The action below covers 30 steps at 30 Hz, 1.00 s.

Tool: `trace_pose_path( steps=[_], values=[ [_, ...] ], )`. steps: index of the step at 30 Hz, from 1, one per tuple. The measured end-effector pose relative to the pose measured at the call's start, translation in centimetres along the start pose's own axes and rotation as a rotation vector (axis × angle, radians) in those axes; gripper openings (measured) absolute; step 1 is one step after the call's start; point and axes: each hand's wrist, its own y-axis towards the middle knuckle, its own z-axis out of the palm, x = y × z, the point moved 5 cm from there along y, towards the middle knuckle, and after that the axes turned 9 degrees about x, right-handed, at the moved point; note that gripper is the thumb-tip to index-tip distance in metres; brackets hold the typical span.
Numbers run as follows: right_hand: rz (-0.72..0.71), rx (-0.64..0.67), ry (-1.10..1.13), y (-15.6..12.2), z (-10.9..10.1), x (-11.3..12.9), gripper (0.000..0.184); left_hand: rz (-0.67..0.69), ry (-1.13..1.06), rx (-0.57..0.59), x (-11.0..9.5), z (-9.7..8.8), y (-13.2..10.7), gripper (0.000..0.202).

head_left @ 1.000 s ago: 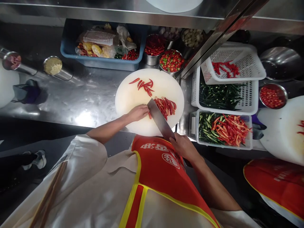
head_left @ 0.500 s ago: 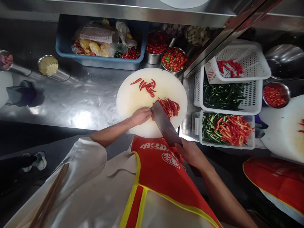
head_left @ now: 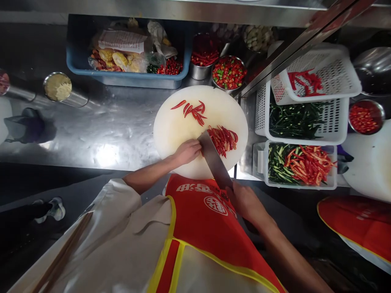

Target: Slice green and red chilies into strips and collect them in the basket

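A round white cutting board lies on the steel counter. My right hand is closed round the handle of a cleaver, whose blade rests on the board. Just left of the blade my left hand has its fingers curled, pressing down a red chili that is mostly hidden under them. A pile of cut red chili strips lies right of the blade. A few whole red chilies sit at the far side of the board.
A blue tub with bagged food stands behind the board, beside steel bowls of chilies. White baskets and a clear bin of chili strips stand on the right. Another person's red apron shows at lower right.
The view has shifted, so the board sits further right in the picture. The cleaver blade and my left hand stay together at the chili pile; my right hand has dropped slightly.
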Motion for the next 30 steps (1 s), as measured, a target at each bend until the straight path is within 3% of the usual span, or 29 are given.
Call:
trace_pose_path(
  steps=[5,9,12,15,18,20,22,25,27,30],
  values=[
    [-0.015,-0.099,0.022,4.1,-0.1,1.3,0.026,0.023,-0.007,-0.007,-0.4,0.1,-0.3,0.026],
    [-0.096,-0.110,0.122,4.3,-0.6,-1.1,0.023,0.025,-0.051,-0.031,-0.3,-0.7,-0.3,0.024],
    [-0.140,-0.131,0.218,2.8,-0.2,-3.8,0.026,-0.068,-0.111,-0.096,1.8,-2.6,1.3,0.021],
    [-0.197,-0.139,0.256,1.2,0.3,-4.8,0.033,-0.155,-0.077,-0.182,5.1,-5.5,3.9,0.021],
    [-0.268,-0.078,0.199,0.5,0.7,-4.0,0.033,-0.117,0.037,-0.087,7.4,-7.3,6.3,0.024],
    [-0.285,-0.044,0.167,0.7,0.8,-3.5,0.032,-0.100,0.087,-0.023,8.0,-7.9,6.7,0.023],
    [-0.267,-0.047,0.166,1.2,0.8,-3.5,0.031,-0.082,0.088,-0.035,7.6,-8.2,5.9,0.021],
    [-0.204,-0.099,0.180,2.1,0.8,-4.0,0.032,-0.018,0.033,-0.143,5.3,-7.6,3.0,0.020],
    [-0.171,-0.126,0.176,2.5,0.8,-4.2,0.033,0.048,0.000,-0.164,3.1,-6.1,0.9,0.022],
    [-0.238,-0.114,0.197,2.2,0.7,-3.6,0.032,0.139,-0.005,-0.090,0.2,-2.7,-1.5,0.025]
  ],
)
